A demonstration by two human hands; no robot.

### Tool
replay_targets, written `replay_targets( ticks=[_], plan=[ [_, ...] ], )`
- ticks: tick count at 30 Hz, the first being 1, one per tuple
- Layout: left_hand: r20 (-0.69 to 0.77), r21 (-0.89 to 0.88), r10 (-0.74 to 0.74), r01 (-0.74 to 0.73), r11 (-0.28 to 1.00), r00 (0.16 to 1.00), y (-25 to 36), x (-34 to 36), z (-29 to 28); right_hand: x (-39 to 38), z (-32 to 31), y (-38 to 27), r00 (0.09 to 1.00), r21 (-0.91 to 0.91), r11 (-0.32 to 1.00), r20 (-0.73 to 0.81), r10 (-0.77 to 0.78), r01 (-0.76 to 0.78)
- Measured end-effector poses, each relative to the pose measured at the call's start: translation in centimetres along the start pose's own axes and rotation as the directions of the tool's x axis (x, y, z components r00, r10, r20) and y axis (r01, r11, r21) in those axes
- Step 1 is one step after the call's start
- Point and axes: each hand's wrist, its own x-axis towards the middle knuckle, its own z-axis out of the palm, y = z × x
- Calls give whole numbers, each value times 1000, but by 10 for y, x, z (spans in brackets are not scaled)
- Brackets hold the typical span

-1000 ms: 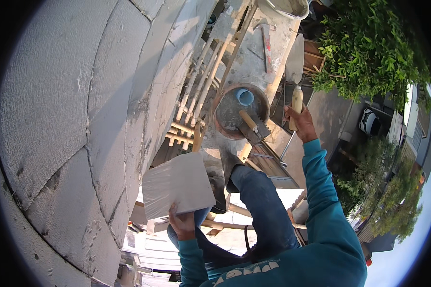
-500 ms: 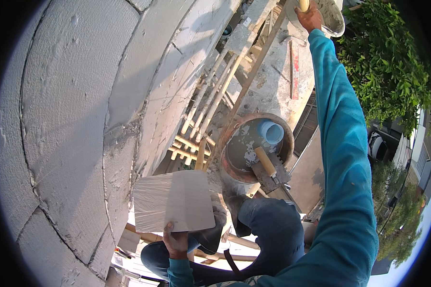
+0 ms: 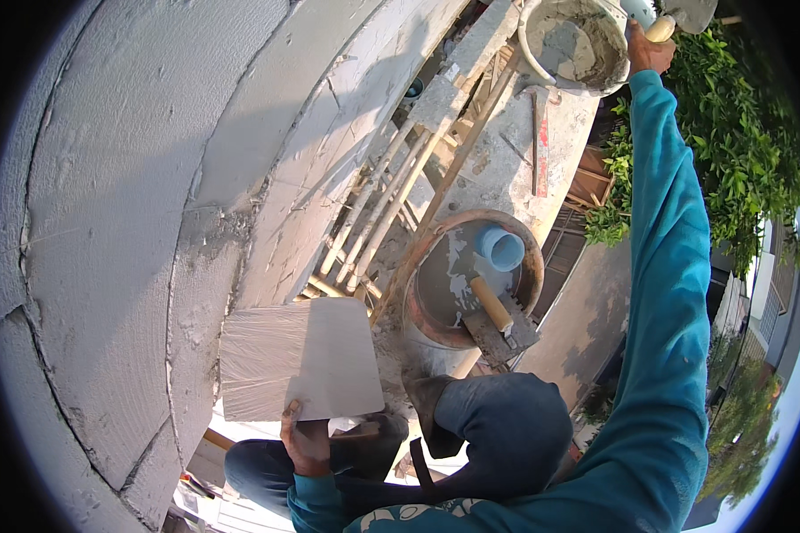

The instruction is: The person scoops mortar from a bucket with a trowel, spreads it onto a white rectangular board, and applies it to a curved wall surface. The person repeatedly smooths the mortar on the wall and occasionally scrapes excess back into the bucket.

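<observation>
Finely streaked pale grey board (image 3: 302, 360) above the left hand (image 3: 306, 444); grey, dark-lined wall (image 3: 107, 231) to that hand's left. Right hand (image 3: 651, 53) on a cream-yellow handle (image 3: 661, 28); below it, a teal sleeve (image 3: 671, 231); lower left, a light-blue cup (image 3: 500, 250); lower right, green leaves (image 3: 738, 151).

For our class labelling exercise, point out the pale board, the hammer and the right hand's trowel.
Pale board (image 3: 300, 357), head view: flat face.
Hammer (image 3: 542, 167), head view: red handle.
Trowel (image 3: 660, 29), head view: pale handle.
</observation>
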Motion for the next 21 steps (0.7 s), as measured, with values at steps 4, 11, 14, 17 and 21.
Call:
replay_targets(
  ticks=[4,11,14,17,21],
  plan=[
    [65,27,23,-25,999,998,7,8,-4,14,-36,-26,971,105,970,-129,-203,217],
    [73,59,59,-63,996,996,-3,11,-20,-64,-119,-95,833,398,843,544,102,-363],
    [79,45,70,-74,996,994,-4,14,-24,-123,-148,-87,733,392,740,651,196,-546],
    [47,53,93,-95,994,995,-4,16,-26,-150,-158,-77,630,379,632,743,228,-676],
    [21,36,100,-101,994,995,-3,15,-16,-156,-161,-94,796,397,844,603,56,-360]
  ],
)
